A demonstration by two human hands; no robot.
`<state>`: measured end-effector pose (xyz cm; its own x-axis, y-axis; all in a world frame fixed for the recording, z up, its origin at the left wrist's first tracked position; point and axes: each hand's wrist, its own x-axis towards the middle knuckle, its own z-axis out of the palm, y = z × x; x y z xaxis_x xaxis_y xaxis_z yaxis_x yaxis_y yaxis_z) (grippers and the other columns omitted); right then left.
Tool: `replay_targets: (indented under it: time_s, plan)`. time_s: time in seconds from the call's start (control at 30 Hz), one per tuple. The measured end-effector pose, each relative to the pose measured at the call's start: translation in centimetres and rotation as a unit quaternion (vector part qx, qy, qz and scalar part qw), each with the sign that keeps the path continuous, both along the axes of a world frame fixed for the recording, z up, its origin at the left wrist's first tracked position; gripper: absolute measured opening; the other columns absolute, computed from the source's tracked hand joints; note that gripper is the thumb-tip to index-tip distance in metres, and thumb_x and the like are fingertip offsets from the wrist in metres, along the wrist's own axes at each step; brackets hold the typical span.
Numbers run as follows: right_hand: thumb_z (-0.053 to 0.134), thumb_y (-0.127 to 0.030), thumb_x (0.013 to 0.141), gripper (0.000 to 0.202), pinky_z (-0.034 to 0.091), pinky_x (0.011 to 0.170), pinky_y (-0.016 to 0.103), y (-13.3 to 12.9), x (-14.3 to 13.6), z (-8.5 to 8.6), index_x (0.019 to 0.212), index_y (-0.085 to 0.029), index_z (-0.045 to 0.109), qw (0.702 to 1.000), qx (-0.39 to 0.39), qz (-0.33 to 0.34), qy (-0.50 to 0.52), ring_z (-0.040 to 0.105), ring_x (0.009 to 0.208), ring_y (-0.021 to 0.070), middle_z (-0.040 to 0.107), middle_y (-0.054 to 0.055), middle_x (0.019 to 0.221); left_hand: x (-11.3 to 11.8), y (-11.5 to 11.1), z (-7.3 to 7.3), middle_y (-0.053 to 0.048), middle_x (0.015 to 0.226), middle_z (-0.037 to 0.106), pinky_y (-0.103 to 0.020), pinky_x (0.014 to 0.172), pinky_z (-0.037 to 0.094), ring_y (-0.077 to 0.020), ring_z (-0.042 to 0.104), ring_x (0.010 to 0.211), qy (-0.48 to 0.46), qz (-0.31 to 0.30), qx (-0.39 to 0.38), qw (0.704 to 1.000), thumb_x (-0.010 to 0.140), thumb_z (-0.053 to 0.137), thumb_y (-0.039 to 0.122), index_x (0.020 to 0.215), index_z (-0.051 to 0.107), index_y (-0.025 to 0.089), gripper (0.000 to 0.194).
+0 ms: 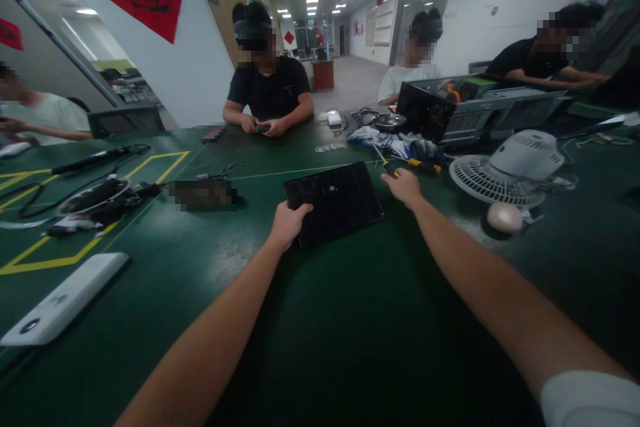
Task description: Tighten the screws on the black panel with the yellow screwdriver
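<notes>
A flat black rectangular panel with a small round mark lies at the middle of the green table. My left hand grips its left edge, thumb on top and the other fingers hidden beneath or behind. Just right of the panel, my right hand is closed around the yellow and black handle of a screwdriver, whose shaft points up and to the left. Another yellow and black tool rests beyond that hand, beside a blue and white cloth.
On the right stand a white fan, a pale round object and an open computer case. To the left lie a white device, cables and a blurred dark object. Several people sit around the table.
</notes>
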<state>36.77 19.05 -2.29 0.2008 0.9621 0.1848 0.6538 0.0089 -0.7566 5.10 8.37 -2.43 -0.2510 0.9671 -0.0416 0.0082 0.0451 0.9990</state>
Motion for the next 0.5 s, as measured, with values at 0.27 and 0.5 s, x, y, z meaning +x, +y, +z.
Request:
replay_targets:
  time_s: [0.27, 0.5]
  plan:
    - [0.063, -0.047, 0.099, 0.029, 0.05, 0.083, 0.035, 0.0, -0.2, -2.3, 0.098, -0.021, 0.077, 0.996, 0.002, -0.049, -0.077, 0.072, 0.098, 0.0286, 0.081, 0.013, 0.102, 0.0, 0.3, 0.0, -0.012, 0.095, 0.082, -0.047, 0.089, 0.066, -0.032, 0.081, 0.091, -0.007, -0.003, -0.008, 1.0, 0.067, 0.088, 0.025, 0.09, 0.075, 0.016, 0.028]
    - [0.075, -0.028, 0.087, 0.02, 0.052, 0.09, 0.038, -2.1, -1.0, -3.3, 0.107, -0.023, 0.081, 0.99, 0.033, -0.03, -0.133, 0.073, 0.105, 0.0292, 0.081, 0.012, 0.112, 0.2, 0.2, 0.1, -0.011, 0.093, 0.083, -0.045, 0.089, 0.066, -0.0316, 0.081, 0.091, 0.008, 0.018, -0.007, 1.0, 0.068, 0.085, 0.023, 0.09, 0.076, 0.016, 0.024]
